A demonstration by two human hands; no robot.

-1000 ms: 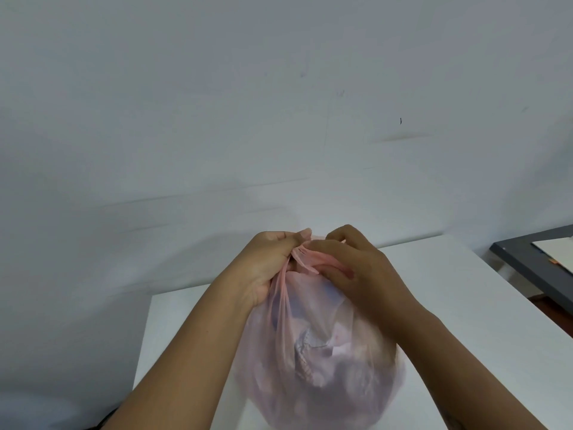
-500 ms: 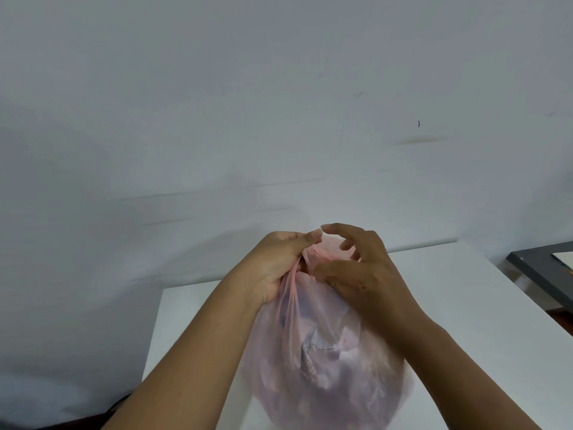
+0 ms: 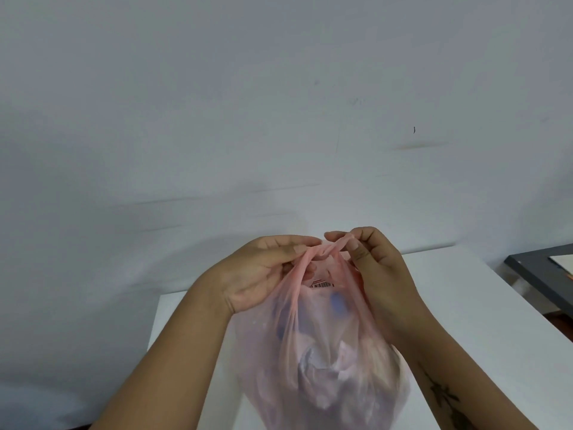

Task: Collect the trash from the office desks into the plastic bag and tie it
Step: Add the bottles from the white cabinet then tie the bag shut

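Forearms rise from 7 and 5 o'clock; left hand and right hand each pinch the top of the bag.

- A pale grey-white wall fills the upper view, evenly lit, with a soft shadow low on its left.
- A long dark scuff and a small black speck mark it right of centre.
- A white desk stands against the wall.
- A dark grey desk stands at the right edge, bearing a pale sheet.
- Reddish-brown floor shows between the desks.

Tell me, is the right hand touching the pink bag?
Touching. The head view shows the right hand pinching the twisted top of the pink bag.
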